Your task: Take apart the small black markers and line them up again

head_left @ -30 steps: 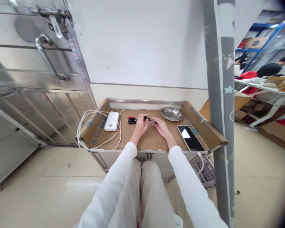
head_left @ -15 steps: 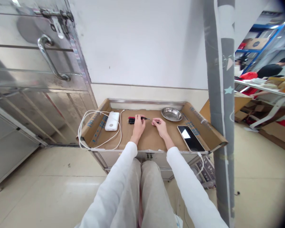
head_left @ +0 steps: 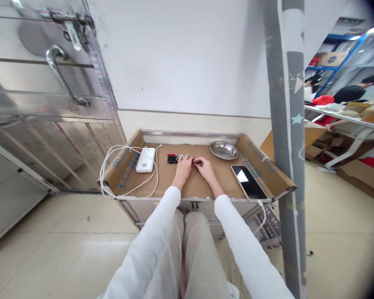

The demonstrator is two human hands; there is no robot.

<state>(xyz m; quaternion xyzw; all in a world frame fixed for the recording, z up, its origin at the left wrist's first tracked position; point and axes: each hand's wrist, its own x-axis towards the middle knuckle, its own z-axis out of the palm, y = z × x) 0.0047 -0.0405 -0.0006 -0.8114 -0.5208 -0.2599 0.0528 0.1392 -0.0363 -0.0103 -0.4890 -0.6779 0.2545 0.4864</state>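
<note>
Several slim pens (head_left: 172,158), black with one red among them, lie side by side on the cardboard-covered top. Just right of them, my left hand (head_left: 183,169) is closed on a black pen that its fingers almost wholly hide. Its fingertips meet those of my right hand (head_left: 205,168), which pinches a small dark pen part (head_left: 197,162). Where the two pieces meet is covered by my fingers, so I cannot tell whether they are joined. Behind my right hand stands a round steel dish (head_left: 224,150).
A white power bank (head_left: 145,160) with a looped white cable (head_left: 103,178) lies at the left. At the right lies a phone (head_left: 248,182) with a cable plugged in. Raised cardboard sides (head_left: 268,166) flank the top. A wrapped grey pillar (head_left: 291,145) rises at the right; people work beyond it.
My right hand has moved left, bringing its small dark part up to my left hand. The pen tip that stuck out between my hands is now hidden by fingers.
</note>
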